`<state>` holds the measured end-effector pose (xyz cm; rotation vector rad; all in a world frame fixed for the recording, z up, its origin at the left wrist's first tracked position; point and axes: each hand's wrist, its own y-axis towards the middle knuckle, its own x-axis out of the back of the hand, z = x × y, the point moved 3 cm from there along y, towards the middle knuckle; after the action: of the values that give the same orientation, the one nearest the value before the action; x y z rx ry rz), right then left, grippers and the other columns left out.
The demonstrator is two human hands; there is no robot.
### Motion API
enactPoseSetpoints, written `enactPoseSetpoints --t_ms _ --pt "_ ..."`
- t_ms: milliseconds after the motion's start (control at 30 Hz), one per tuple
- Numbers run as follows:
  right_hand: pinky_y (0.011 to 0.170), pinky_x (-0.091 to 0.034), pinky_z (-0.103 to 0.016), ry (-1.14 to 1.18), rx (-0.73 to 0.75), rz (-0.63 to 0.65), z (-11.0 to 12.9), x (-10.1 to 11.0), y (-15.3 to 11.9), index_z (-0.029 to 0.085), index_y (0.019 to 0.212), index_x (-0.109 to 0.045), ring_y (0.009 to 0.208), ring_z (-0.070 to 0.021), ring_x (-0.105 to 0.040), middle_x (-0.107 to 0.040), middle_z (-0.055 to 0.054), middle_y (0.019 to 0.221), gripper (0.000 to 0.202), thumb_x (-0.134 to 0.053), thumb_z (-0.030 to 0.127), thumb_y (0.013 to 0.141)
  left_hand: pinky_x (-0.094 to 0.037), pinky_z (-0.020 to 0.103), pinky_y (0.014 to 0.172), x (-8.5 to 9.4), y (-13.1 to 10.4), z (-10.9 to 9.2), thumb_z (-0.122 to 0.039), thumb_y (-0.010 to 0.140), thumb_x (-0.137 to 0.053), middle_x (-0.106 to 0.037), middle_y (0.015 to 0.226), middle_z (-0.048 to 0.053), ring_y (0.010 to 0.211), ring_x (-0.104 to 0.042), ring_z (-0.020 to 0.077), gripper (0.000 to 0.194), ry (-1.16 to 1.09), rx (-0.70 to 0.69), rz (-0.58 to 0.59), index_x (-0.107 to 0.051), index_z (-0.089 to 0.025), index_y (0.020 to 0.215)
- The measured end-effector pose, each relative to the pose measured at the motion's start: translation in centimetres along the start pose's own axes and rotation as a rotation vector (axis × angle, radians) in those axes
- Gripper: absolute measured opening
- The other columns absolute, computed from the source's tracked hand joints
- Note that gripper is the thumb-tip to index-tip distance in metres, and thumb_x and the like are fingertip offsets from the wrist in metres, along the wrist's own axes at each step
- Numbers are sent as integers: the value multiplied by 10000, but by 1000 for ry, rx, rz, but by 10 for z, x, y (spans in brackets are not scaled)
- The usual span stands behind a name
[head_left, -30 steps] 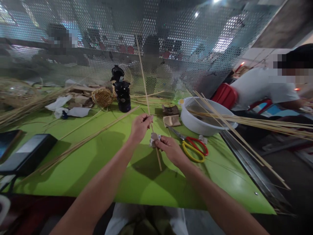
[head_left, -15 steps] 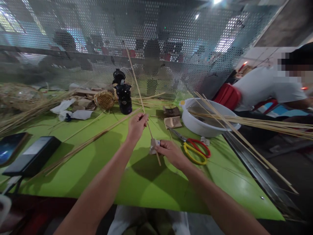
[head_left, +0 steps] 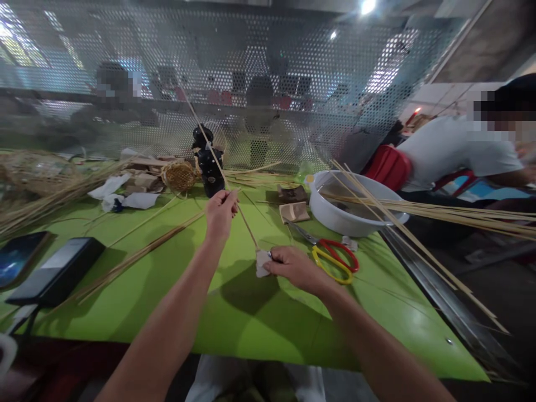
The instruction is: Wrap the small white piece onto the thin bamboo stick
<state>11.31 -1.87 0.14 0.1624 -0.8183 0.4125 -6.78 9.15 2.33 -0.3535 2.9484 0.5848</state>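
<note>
My left hand (head_left: 221, 215) pinches a long thin bamboo strip (head_left: 247, 226) partway along it. From there the strip slants up to the left, passing in front of a black bottle (head_left: 210, 170). Closed on its lower end is my right hand (head_left: 293, 265), gripping a pale folded piece of sandpaper (head_left: 263, 263) around the strip. The fold hides the strip's tip. Right of that hand lie scissors (head_left: 330, 262) with one red and one yellow handle. Two folded brown pieces (head_left: 293, 212) that look like sandpaper rest beyond.
A white basin (head_left: 355, 218) with long strips across it stands on the green table (head_left: 293, 329). At left are a power bank (head_left: 58, 271), a phone (head_left: 25, 257), more strips and a small woven basket (head_left: 179, 176). A perforated metal screen (head_left: 293, 134) rises behind; a person (head_left: 460, 139) sits at right.
My left hand has shifted left and the strip leans further left with it. Its lower end, which stuck out below the sandpaper, no longer shows there. My right hand has moved little.
</note>
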Motion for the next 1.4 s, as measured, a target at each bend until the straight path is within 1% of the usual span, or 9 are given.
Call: enactPoseSetpoints --t_ms 133,200,333,467,667,800,1033,1233,1400 --pt "511 -196 -254 20 67 150 -2 -6 -5 172 535 -442 505 -84 -368 -388 56 528 274 -592 215 761 -278 166 383 21 16 -8 -319 807 -626 -462 482 -52 389 -370 44 243 -54 -66 -155 -556 -171 628" --pt "512 -211 -251 61 38 133 -10 -5 -3 172 540 -485 504 -91 -374 -413 51 525 262 -595 239 769 -270 163 378 27 22 -11 -336 807 -627 -456 472 -54 380 -366 41 259 -33 -82 -165 -550 -172 622" --pt "545 -277 -252 197 -35 -120 -33 10 7 173 655 -615 567 -127 -442 -533 17 594 263 -550 348 841 -281 164 375 12 13 -12 -366 788 -644 -453 458 -50 375 -381 46 283 6 12 12 -546 -171 607" --pt "572 -319 -262 280 -76 -264 -43 15 11 178 737 -645 626 -155 -491 -597 -13 666 356 -506 475 877 -287 167 380 -9 -7 -7 -383 801 -629 -451 457 -49 379 -368 51 287 5 82 120 -547 -173 623" --pt "594 -339 -273 544 -101 -214 -32 6 11 177 729 -630 608 -147 -484 -605 -20 676 403 -521 546 848 -275 184 408 -34 -37 8 -432 806 -625 -425 463 -59 401 -339 59 311 65 155 319 -542 -180 644" --pt "583 -316 -270 742 -81 -196 -28 1 15 171 744 -648 588 -133 -447 -605 -17 675 405 -591 568 795 -289 197 452 -50 -52 7 -415 803 -627 -420 520 -58 456 -345 65 310 102 142 402 -520 -179 632" --pt "579 -335 -267 871 -54 -260 -25 -8 24 188 729 -612 584 -130 -446 -579 -3 655 385 -632 572 754 -311 226 511 -54 -54 0 -401 783 -634 -448 590 -41 531 -379 88 304 52 151 412 -501 -183 619" --pt "589 -366 -270 751 -29 -299 -15 -6 23 198 662 -552 586 -140 -450 -540 -5 622 367 -566 535 807 -308 231 516 -50 -52 -3 -353 806 -600 -424 572 -41 532 -374 97 275 114 133 353 -517 -185 605" --pt "568 -352 -259 733 -62 -216 -11 -17 16 191 662 -570 566 -134 -442 -536 -1 607 368 -555 515 834 -290 226 484 -37 -38 0 -349 817 -597 -449 588 -37 511 -361 92 266 122 90 232 -529 -185 620"
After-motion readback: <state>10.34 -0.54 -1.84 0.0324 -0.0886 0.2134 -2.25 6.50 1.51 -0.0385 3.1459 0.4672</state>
